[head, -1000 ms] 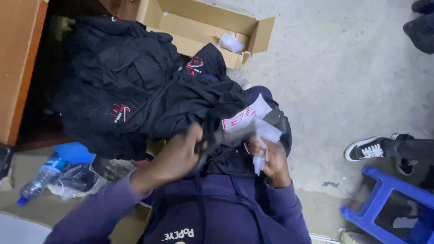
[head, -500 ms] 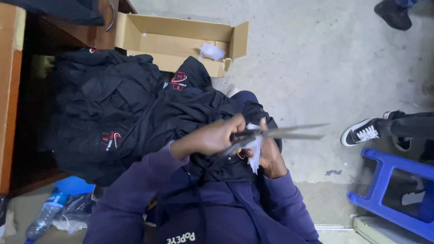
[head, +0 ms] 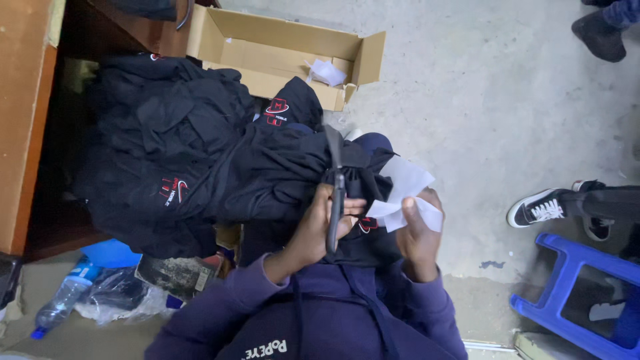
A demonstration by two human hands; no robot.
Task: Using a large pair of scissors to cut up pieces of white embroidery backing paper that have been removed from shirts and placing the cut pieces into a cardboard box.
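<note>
Closest to the camera, a person in a purple hooded sweatshirt [head: 333, 320] works over a lap of dark clothing. Their left hand [head: 319, 227] is closed around the handles of a pair of scissors [head: 335, 193], blades pointing away over the cloth, while their right hand [head: 419, 233] pinches a white paper tag [head: 405, 193] between thumb and fingers, just beside the scissors. Both hands rest on a black garment [head: 280, 173] draped across the knees. Beyond it lies a heap of black jackets [head: 160, 140] with small red and white emblems, piled against a wooden cabinet [head: 27, 100]. Farther off, an open cardboard box [head: 280, 53] sits on the concrete floor [head: 480, 100] with crumpled white paper inside. Off to one side stand a blue plastic stool [head: 573, 287] and another person's black-and-white sneaker [head: 540, 208]; a plastic water bottle [head: 63, 300] lies on the opposite side.
</note>
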